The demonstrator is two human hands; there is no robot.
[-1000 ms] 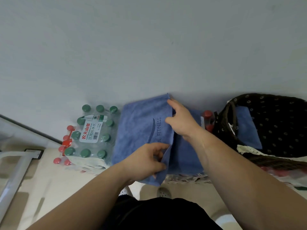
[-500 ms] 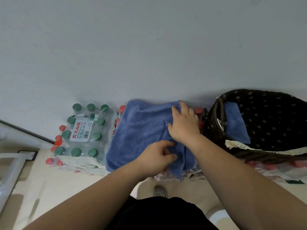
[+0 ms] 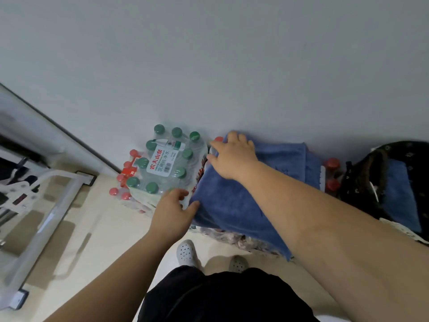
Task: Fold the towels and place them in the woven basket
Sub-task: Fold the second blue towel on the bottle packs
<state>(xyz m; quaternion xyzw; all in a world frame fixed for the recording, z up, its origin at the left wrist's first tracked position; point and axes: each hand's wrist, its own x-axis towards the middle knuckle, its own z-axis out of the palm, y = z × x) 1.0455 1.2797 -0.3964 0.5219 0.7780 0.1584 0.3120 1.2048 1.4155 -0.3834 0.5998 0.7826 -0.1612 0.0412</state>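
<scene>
Blue towel (image 3: 232, 205): spread flat at the foot of the wall, near corner hanging over.
Right grip (image 3: 234, 156): on the towel's far-left corner, fingers bent over its edge.
Left grip (image 3: 173, 212): at the towel's near-left edge, thumb touching the cloth, fingers spread.
Green-capped bottle pack (image 3: 162, 166): just left of the towel.
Woven basket (image 3: 355, 182): right of the towel, holding a folded blue cloth (image 3: 399, 189).
Red-capped bottles (image 3: 332, 163): between towel and basket.

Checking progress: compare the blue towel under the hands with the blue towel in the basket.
The spread towel lies broad over bottle packs, left hand and right hand at its edge; the basket towel sits folded small and untouched inside the woven basket, partly hidden. Both are blue.
</scene>
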